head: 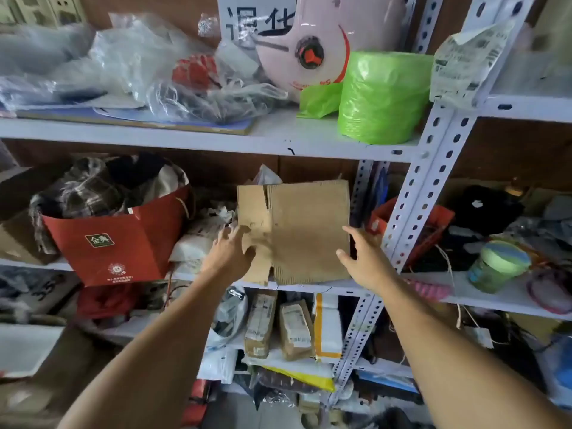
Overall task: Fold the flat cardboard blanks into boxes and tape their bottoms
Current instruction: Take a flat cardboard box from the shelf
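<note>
On the middle shelf (309, 287) of the white slotted rack, a flat cardboard blank (305, 230) stands upright on its lower edge. I hold it from both sides: my left hand (230, 252) has its fingers spread and curled onto the notched flap at the left edge, while my right hand (360, 255) pinches the right edge, thumb in front and fingers behind. Left of the blank, a red paper gift bag (123, 243) is stuffed with plaid cloth (93, 187). Above it, a roll of green plastic film (382, 97) sits on the upper shelf.
</note>
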